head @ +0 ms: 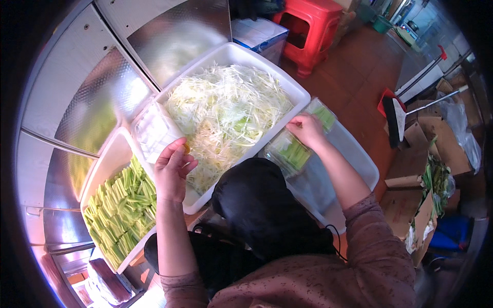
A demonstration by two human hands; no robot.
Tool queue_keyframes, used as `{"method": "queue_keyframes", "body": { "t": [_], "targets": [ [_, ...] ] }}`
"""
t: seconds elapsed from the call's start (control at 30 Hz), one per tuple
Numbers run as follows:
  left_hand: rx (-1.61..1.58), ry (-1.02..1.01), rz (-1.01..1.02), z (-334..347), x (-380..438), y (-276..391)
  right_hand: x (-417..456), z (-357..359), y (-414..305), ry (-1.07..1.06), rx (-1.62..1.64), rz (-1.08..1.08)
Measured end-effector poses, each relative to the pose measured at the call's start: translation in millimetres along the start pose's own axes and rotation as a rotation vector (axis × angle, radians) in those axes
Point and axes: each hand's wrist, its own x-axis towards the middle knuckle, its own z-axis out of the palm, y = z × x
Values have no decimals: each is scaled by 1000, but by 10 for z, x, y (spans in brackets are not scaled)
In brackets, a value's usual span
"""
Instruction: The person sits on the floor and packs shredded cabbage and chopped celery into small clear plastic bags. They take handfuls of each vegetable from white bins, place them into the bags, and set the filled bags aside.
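My left hand (173, 169) is raised over the near left part of a white plastic tub (296, 82) of shredded pale vegetable (231, 96). A small yellow thing (187, 148) shows at its curled fingertips; I cannot tell what it is. Beside that hand, a stack of clear plastic containers (152, 129) rests at the tub's left end. My right hand (308, 129) is at the tub's right rim, fingers bent together, over clear packs. One clear pack of cut green stalks (294, 152) lies below it, another pack (324, 115) just beyond. Whether the right fingers grip anything is hidden.
On the left stands a white tub (123, 142) of cut green stalks (119, 215). A translucent tub (358, 154) sits under the packs. Metal-faced panels (104, 92) border the left. A red stool (312, 34), a broom (396, 119) and cardboard boxes (404, 165) stand around.
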Motion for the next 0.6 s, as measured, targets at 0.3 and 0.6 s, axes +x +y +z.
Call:
{"method": "queue_keyframes", "body": {
  "t": [0.3,0.6],
  "targets": [
    [-27,8,16,37,12,56,4,-175,-20,367,-143,-166],
    [-274,114,223,-322,-6,441,356,-312,-1209,153,32,-533]
  ]
}}
